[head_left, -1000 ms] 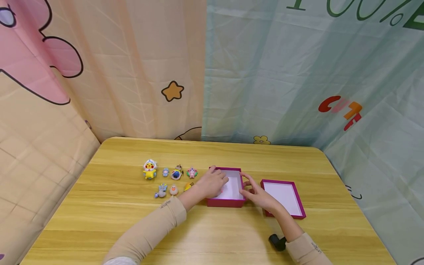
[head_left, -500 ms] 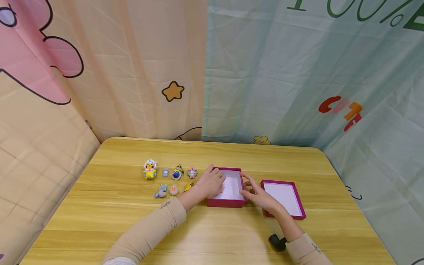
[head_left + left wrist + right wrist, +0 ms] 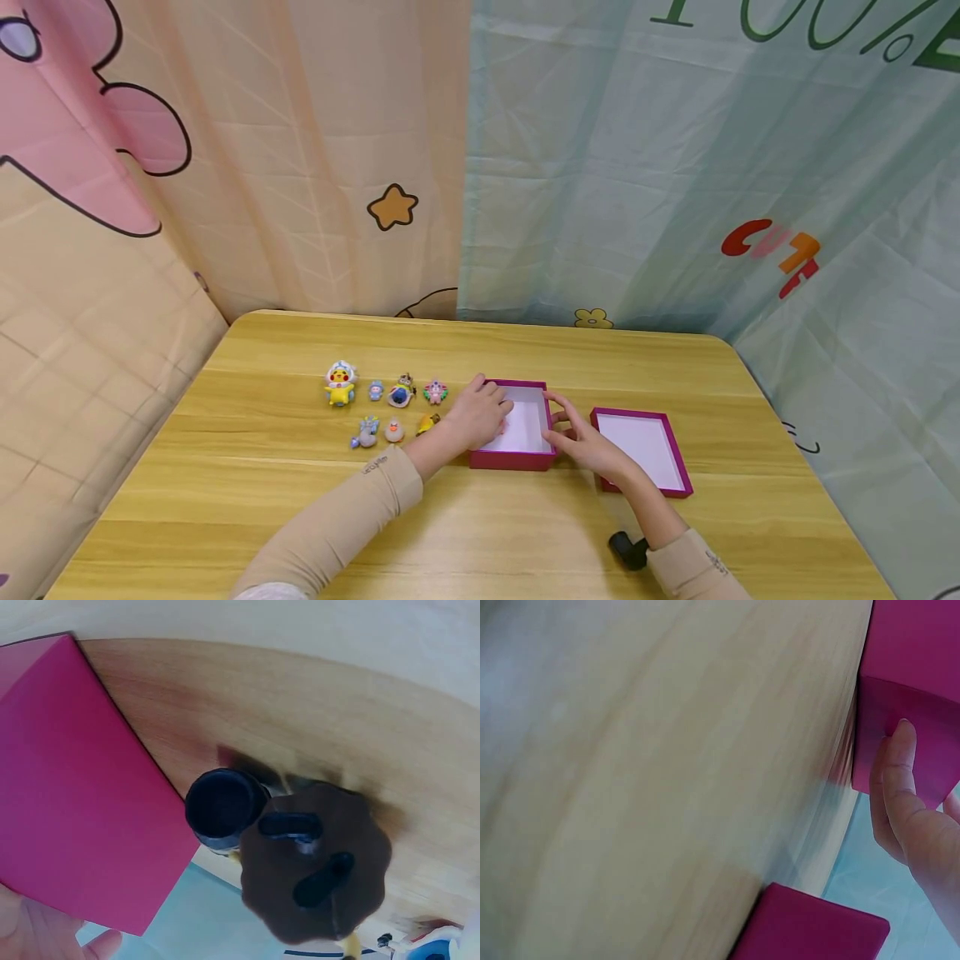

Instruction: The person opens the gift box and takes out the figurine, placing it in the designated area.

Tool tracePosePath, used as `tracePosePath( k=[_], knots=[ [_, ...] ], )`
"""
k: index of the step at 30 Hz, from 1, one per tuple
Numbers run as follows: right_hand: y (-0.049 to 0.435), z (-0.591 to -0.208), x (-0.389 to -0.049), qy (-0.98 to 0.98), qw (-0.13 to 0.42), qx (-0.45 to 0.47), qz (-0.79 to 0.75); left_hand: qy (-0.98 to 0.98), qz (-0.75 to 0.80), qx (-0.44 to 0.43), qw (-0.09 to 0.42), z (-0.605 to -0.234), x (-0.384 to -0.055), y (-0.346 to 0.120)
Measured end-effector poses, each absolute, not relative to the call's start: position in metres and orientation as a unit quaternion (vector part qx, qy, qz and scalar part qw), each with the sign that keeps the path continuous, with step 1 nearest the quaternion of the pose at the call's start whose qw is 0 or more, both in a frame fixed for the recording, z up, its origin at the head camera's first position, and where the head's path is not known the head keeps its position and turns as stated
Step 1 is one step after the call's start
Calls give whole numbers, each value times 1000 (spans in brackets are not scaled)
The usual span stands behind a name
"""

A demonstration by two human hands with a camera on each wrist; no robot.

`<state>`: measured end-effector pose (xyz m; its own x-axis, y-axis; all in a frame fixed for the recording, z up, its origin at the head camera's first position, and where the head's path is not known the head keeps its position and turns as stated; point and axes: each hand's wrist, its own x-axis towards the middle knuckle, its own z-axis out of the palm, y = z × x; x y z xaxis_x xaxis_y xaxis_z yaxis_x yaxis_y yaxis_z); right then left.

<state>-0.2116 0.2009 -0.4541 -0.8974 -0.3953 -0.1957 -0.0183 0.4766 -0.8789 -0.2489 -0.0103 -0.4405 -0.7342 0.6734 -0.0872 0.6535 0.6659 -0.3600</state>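
Observation:
In the head view, my left hand (image 3: 480,414) reaches over the left rim of an open magenta box (image 3: 512,460) with its fingers down inside. A little pink shows under those fingers, but what it belongs to is hidden. My right hand (image 3: 588,446) holds the box's right wall; the right wrist view shows its fingers against the outside. Left of the box stand two rows of small toy figures: a yellow one in a white hood (image 3: 341,385), a blue one (image 3: 376,390), a pink-and-green one (image 3: 435,392), a grey one (image 3: 366,432), a duck-like one (image 3: 393,430) and a yellow one (image 3: 428,423).
The magenta lid (image 3: 678,450) lies white inside up, right of the box. A black object (image 3: 628,550) is by the right wrist. In the left wrist view, a brown scalloped shape (image 3: 319,862) is close beside the box wall. Curtains hang behind the wooden table (image 3: 300,508).
The left hand's fingers have drawn slightly left inside the box, then shifted a touch back to the right. Right hand, box, lid and figures look the same.

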Motion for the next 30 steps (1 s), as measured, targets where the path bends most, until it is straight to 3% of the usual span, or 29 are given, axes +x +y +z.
tracePosePath(
  k=[30],
  knots=[
    [199,-447,-209,842,189,-113,-493,-928,65,-354,101,-415,-246,-35]
  ],
)
